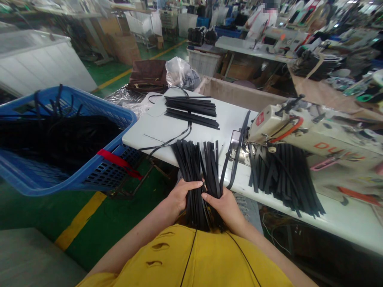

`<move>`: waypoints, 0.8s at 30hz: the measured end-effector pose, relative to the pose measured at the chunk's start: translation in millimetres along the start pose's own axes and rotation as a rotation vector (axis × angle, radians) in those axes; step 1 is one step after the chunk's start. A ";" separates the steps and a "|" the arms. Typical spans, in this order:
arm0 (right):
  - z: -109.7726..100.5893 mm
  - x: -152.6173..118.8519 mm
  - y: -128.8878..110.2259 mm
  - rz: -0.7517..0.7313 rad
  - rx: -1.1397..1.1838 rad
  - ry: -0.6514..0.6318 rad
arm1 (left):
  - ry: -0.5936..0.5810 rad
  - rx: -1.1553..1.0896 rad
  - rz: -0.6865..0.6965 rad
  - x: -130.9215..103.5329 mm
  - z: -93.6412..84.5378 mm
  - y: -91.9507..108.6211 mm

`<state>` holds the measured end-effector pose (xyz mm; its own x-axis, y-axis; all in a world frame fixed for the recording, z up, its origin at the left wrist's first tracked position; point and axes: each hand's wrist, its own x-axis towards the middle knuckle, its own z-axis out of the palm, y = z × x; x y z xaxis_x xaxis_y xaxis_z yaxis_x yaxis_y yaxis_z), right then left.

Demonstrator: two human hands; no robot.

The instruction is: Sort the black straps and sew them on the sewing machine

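A bundle of black straps (pixel 191 167) is gripped in my left hand (pixel 182 193), its upper ends fanned out over the table's front edge. My right hand (pixel 224 205) is closed around a second group of black straps (pixel 212 163) beside it. Both thumbs lie across the straps, close to each other, while the lower ends hang down in front of my yellow top. Two neat stacks of black strips (pixel 191 107) lie farther back on the white table (pixel 143 127). To the right, a sewing machine (pixel 281 123) has a long black strap near its needle area.
A blue basket (pixel 74 179) full of black straps stands at the left, a red band tied on its rim. More black straps (pixel 287 179) spread under the machine arm. Behind the table are a plastic bag (pixel 181 71), a brown bag (pixel 148 75) and a co-worker (pixel 263 20).
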<state>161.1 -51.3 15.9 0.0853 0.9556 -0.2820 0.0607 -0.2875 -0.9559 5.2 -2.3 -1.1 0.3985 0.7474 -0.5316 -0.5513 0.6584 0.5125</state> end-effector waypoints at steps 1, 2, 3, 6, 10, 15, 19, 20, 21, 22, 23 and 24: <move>0.0 0.3 0.0 -0.009 -0.021 0.007 | 0.000 0.001 0.008 0.0 0.9 0.3; 0.0 0.5 -0.1 -0.017 -0.046 0.016 | -0.001 0.004 0.012 -0.2 1.8 0.6; 0.0 0.7 -0.4 -0.024 -0.074 0.023 | 0.002 0.009 0.012 -0.5 2.7 1.0; 0.3 0.8 -2.1 -0.035 -0.132 0.016 | 0.026 0.024 0.015 -1.7 5.3 2.2; 1.5 0.6 -3.8 -0.050 -0.138 -0.029 | 0.027 0.032 0.044 -3.4 8.1 2.3; 2.6 0.0 -0.9 -0.045 -0.128 -0.068 | 0.044 0.077 0.098 -3.3 10.1 0.6; 1.8 -1.1 -1.2 -0.049 -0.128 -0.081 | 0.088 0.090 0.129 -1.8 9.3 -0.7; 1.3 -1.5 -2.4 -0.052 -0.120 -0.084 | 0.097 0.090 0.122 -1.3 8.6 -1.1; 0.8 -1.9 -4.1 -0.051 -0.108 -0.085 | 0.106 0.090 0.109 -0.9 7.8 -1.5; 0.3 -2.3 -6.0 -0.044 -0.092 -0.084 | 0.115 0.091 0.095 -0.6 6.9 -2.0; -0.1 -3.0 -8.0 -0.029 -0.073 -0.081 | 0.122 0.092 0.084 -0.4 6.0 -2.4; -0.3 -3.7 -10.0 -0.010 -0.050 -0.077 | 0.127 0.091 0.081 -0.3 5.4 -2.8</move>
<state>160.5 -52.0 26.5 0.0083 0.9599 -0.2801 0.1105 -0.2793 -0.9538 10.6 -3.9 1.3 0.2561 0.7850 -0.5641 -0.5066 0.6059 0.6133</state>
